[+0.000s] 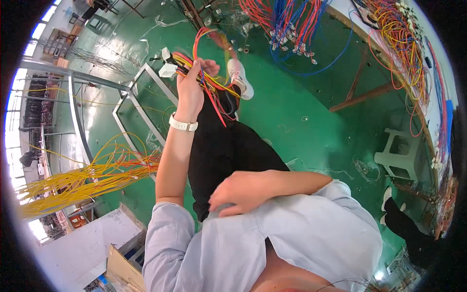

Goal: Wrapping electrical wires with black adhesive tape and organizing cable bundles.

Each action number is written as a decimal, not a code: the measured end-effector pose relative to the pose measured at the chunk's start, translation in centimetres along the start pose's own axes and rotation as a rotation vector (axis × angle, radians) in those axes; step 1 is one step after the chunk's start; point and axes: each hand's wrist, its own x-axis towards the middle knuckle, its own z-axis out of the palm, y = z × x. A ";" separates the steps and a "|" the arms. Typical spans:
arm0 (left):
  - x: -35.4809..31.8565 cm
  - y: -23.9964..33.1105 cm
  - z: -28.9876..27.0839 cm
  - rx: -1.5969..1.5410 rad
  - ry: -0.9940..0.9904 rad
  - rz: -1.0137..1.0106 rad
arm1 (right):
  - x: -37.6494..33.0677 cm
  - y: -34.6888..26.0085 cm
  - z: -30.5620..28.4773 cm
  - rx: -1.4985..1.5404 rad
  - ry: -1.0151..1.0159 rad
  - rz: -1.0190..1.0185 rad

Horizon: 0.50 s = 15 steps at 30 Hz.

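My left hand (194, 80), with a white watch strap on its wrist, is closed round a wire bundle (214, 83) out in front of me. Red, yellow, orange and black wires make up the bundle, and some loop up above the hand. White plastic connectors (168, 69) stick out on its left side. Across the front of my shirt lies my right hand (232, 195), slightly blurred. Its fingers are stretched out and apart, and nothing shows in them.
A grey metal frame (146, 109) stands at the left, with yellow wires (92, 180) hanging across it. Red and blue wires (294, 27) dangle from a board at the upper right, where more wires (396, 29) lie piled. A plastic stool (401, 153) and another person's legs (413, 228) are at right.
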 end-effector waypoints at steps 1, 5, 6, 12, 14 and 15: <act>-0.5 0.3 0.7 0.032 0.033 -0.039 | 0.3 -2.0 -3.1 0.308 -0.025 -0.041; -1.9 1.0 2.7 -0.066 -0.106 -0.172 | 3.4 6.5 -2.7 0.825 0.288 0.540; -2.2 1.1 2.8 -0.103 -0.165 -0.233 | 4.2 8.4 -2.2 0.886 0.107 0.688; -3.1 1.2 3.3 -0.148 -0.191 -0.268 | 5.5 11.2 -1.7 2.256 0.177 0.658; -3.0 0.8 2.4 -0.212 -0.103 -0.145 | 5.3 8.9 -1.5 2.063 0.568 0.513; -2.9 0.5 2.1 -0.201 -0.049 -0.102 | 4.8 7.3 -1.9 1.752 0.589 0.373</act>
